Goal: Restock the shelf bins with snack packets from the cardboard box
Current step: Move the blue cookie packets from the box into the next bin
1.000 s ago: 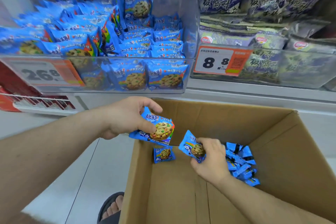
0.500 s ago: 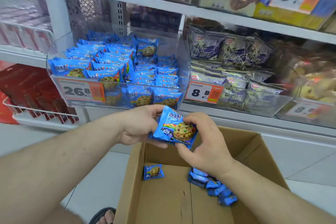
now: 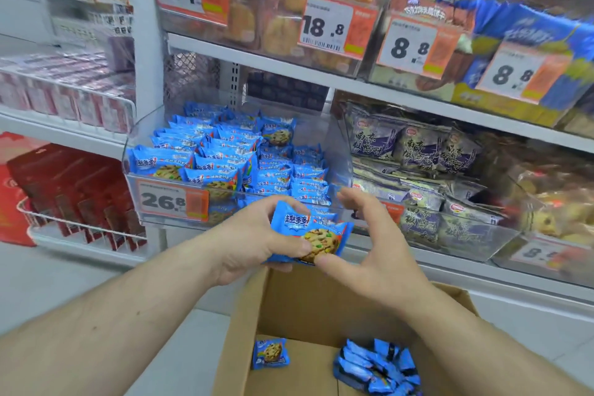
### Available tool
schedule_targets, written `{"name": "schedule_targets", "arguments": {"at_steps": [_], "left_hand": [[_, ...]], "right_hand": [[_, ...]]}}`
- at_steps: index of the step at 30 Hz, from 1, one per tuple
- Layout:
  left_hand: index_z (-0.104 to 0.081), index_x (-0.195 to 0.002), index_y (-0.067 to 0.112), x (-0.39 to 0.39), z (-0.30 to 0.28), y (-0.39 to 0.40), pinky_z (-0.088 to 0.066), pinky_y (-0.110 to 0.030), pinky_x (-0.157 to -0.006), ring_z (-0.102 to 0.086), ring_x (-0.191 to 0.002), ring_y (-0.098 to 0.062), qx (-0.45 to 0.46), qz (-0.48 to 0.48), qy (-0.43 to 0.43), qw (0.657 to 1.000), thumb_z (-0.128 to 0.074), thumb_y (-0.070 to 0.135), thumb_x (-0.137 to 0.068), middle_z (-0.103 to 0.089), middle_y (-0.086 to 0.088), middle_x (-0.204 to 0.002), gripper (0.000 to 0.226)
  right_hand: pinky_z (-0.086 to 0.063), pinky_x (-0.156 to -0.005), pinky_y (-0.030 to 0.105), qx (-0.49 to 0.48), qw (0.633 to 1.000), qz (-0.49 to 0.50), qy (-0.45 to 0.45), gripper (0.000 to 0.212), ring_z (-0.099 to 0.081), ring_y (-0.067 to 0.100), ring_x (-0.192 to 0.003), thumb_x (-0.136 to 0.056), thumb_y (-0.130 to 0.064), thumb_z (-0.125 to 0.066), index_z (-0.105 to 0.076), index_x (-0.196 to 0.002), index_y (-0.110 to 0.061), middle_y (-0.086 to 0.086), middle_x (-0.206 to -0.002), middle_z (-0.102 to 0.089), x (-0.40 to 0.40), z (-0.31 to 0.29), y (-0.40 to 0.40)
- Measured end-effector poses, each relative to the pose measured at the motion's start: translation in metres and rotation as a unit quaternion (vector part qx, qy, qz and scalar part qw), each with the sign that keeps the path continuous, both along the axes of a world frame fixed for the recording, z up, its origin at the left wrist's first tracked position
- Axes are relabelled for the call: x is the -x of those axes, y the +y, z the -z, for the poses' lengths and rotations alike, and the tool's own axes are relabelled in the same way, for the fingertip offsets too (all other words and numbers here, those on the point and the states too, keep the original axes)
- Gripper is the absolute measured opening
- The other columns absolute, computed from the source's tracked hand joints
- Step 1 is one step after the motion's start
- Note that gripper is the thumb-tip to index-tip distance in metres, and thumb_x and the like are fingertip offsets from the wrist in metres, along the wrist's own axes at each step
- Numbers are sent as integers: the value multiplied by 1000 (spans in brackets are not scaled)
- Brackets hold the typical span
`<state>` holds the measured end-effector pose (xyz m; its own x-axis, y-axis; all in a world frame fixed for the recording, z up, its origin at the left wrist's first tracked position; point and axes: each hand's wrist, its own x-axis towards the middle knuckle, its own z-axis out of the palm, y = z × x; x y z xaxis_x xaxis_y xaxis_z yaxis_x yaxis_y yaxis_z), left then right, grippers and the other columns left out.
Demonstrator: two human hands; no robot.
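Left hand (image 3: 254,244) grips a stack of blue cookie packets (image 3: 310,235), thumb curled across the front, held above the cardboard box (image 3: 244,331) and just before the clear shelf bin (image 3: 167,219). Right hand (image 3: 373,254) spread open; thumb tip touches the stack's lower edge. One loose packet (image 3: 270,353) and a pile (image 3: 376,366) lie on the box floor.

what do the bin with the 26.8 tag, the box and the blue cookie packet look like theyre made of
Bin: clear hard plastic, probably acrylic; packets show through its glossy walls.
Cardboard box: matte brown cardboard, with folded flaps.
Blue cookie packet, held in the left hand: thin glossy printed film, likely plastic; it crinkles and reflects light.
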<state>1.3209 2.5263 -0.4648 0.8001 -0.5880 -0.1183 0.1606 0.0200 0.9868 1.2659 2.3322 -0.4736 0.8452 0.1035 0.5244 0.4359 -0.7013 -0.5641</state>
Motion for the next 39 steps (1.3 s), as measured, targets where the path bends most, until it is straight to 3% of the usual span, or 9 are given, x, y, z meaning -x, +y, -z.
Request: {"name": "schedule_targets", "arguments": {"at_steps": [6, 10, 14, 16, 20, 22, 27, 35, 39], "left_hand": [[-61, -99, 21, -3, -13, 15, -49, -26, -55, -60, -66, -13, 50, -17, -82, 995, -74, 2, -61, -68, 3, -81, 45], [-61, -112, 22, -9, -17, 24, -52, -23, -61, -66, -75, -12, 56, -36, -109, 992, -76, -15, -65, -70, -1, -97, 62], [-55, -123, 44, -15, -20, 33, -58, -30, -78, -68, -96, -13, 15, -98, -172, 980, -82, -2, -66, -56, 0, -121, 78], [-52, -118, 48, -22, -19, 37, -55, -27, -75, -64, -92, -7, -46, -173, -248, 952, -81, 10, -68, -53, 12, -120, 70], [-56, -115, 38, -49, -12, 44, -43, -31, -94, -54, -107, -9, -199, -333, -399, 831, -69, 26, -76, -54, 14, -117, 43], [-59, -121, 29, -64, -4, 42, -37, -40, -100, -50, -116, -19, -291, -365, -421, 778, -62, 37, -73, -55, 5, -121, 48], [-60, -119, 24, -80, 17, 33, -30, -45, -101, -50, -118, -25, -399, -376, -440, 711, -55, 50, -67, -59, -1, -120, 59], [-66, -112, 26, -84, 24, 28, -27, -54, -106, -47, -129, -28, -452, -370, -434, 686, -52, 49, -68, -63, 1, -122, 52], [-65, -114, 31, -82, 23, 30, -18, -50, -109, -40, -135, -24, -456, -363, -423, 694, -48, 49, -70, -59, 5, -128, 50]], "right_hand": [[-44, -96, 19, -55, 982, -52, 172, 93, -54, 0, -113, -52, -56, -75, -35, -135, -42, -13, -125, -55, -25, -33, 11], [-48, -98, 31, 5, 981, -66, 184, 72, -59, 0, -107, -61, -46, -80, -50, -126, -45, -18, -114, -61, -32, -41, 22], [-54, -87, 36, -40, 979, -83, 180, 52, -67, 7, -92, -65, -24, -81, -62, -113, -34, -12, -101, -69, -40, -51, 35], [-54, -80, 34, -40, 987, -30, 151, 48, -66, 12, -84, -64, -21, -82, -63, -107, -29, -8, -94, -69, -52, -60, 37], [-37, -66, 22, 44, 986, 135, 93, 42, -56, 17, -84, -72, -16, -80, -59, -105, -29, -7, -95, -62, -100, -80, 38], [-36, -69, 22, 96, 975, 177, 96, 48, -54, 20, -90, -76, -15, -76, -56, -118, -24, 0, -109, -61, -133, -83, 41], [-53, -82, 36, 92, 947, 228, 208, 63, -60, 30, -106, -84, -11, -70, -45, -140, -20, 12, -131, -56, -208, -66, 44], [-47, -77, 26, 102, 951, 160, 244, 76, -58, 26, -113, -78, -13, -79, -42, -145, -21, 6, -139, -52, -247, -43, 53], [-45, -68, 31, 77, 945, 238, 212, 60, -60, 25, -91, -70, -33, -86, -55, -115, -8, 7, -103, -62, -245, -34, 44]]}}
